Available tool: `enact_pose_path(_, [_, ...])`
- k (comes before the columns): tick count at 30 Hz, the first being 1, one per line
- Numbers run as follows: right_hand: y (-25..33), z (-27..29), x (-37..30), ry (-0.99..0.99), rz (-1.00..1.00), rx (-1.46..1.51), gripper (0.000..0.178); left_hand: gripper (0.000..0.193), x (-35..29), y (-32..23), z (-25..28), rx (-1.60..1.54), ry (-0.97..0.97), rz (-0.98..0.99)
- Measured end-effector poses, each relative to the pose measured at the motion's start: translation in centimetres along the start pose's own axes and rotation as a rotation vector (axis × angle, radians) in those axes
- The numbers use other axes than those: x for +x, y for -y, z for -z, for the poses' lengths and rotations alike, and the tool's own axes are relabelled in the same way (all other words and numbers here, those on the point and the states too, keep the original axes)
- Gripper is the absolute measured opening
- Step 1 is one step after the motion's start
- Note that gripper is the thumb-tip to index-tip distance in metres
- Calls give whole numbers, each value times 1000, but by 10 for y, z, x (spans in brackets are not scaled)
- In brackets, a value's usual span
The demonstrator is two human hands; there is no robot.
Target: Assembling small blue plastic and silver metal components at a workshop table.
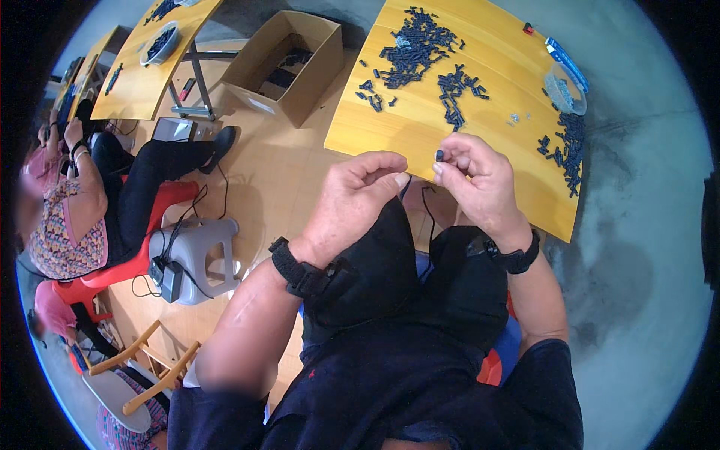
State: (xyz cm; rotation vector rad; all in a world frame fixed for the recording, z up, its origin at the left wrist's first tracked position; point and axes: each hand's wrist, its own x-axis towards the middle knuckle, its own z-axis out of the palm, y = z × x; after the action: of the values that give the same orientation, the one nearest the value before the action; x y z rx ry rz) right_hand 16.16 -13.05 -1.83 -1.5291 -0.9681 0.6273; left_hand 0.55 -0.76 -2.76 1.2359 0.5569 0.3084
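Both of my hands are raised over my lap at the near edge of the yellow table (409, 139). Between the thumb and fingers of my right hand (480, 184) is a small black cylindrical piece (439, 156). My left hand (356, 191) is closed in a pinch a short way to its left; what it holds, if anything, is too small to make out. A large pile of similar black pieces (420, 56) lies at the far left of the table. A smaller group (452, 97) sits closer to my right hand, and another pile (571, 150) lies along the right edge.
A clear plastic tub (562, 88) with small light parts stands at the table's right edge beside a blue box (566, 64). Tiny clear bits (514, 118) lie nearby. On the floor to the left is an open cardboard box (285, 67). A grey stool (196, 255) and a seated person (71, 225) are farther left.
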Motion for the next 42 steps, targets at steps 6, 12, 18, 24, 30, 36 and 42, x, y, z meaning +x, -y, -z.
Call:
enact_pose_path(6, [9,2,1,104,183,-306,11,22,-2,-1,-1,3,12,-12])
enact_pose_path(12, [16,0,0,174,268,-329,11,23,-2,-6,-3,-14,57,23])
enact_pose_path(18, [34,-7,0,324,250,-361,12,21,-3,-7,1,36,169,55])
enact_pose_path(24, [34,-7,-7,228,166,-207,12,18,-3,-13,0,-83,140,125])
enact_pose_path(30, [41,-3,-7,219,201,-203,14,17,-8,-22,-3,-175,134,147])
enact_pose_path(36, [48,5,-6,282,237,-204,12,14,-7,-24,-1,-147,290,117])
enact_pose_path(42, [46,5,-6,382,323,-155,12,12,-9,-30,5,-83,394,240])
